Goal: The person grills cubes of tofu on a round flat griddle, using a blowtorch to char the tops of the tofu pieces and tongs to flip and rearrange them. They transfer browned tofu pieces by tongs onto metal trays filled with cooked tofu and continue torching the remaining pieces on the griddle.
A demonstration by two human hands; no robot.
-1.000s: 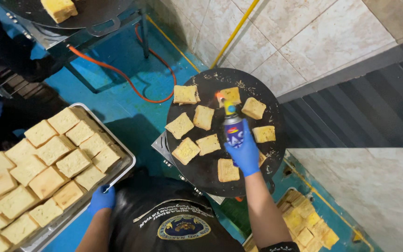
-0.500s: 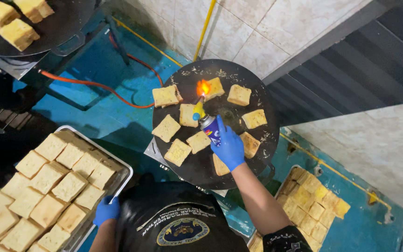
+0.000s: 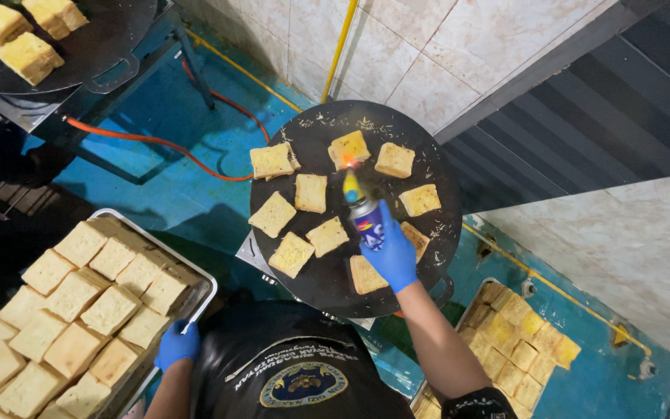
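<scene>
The blowtorch can (image 3: 364, 219) stands nearly upright in the right hand (image 3: 388, 252), whose blue-gloved fingers (image 3: 378, 242) are wrapped tight around its lower body, so only the top of the can and part of its blue, white and red label show above the glove. Its yellow nozzle points away from the person, and a small orange flame (image 3: 348, 161) burns at the tip, just touching the near edge of a slice of bread (image 3: 348, 149). The can is held over the middle of a round black griddle (image 3: 327, 287) on which ten or so toasted squares lie spread apart. Nearer, the left hand (image 3: 176, 344), also in a blue glove, rests with curled fingers on the rim of a metal tray (image 3: 203, 283) packed with rows of pale bread squares; whether it grips the rim cannot be told. At lower right a second tray (image 3: 478, 289) holds yellow toasted pieces. Farther off, an orange hose (image 3: 149, 142) runs across the blue floor (image 3: 172, 109), and another dark griddle (image 3: 110, 35) carries thick slices at upper left. A yellow pipe (image 3: 340, 46) climbs the tiled wall (image 3: 443, 46).
</scene>
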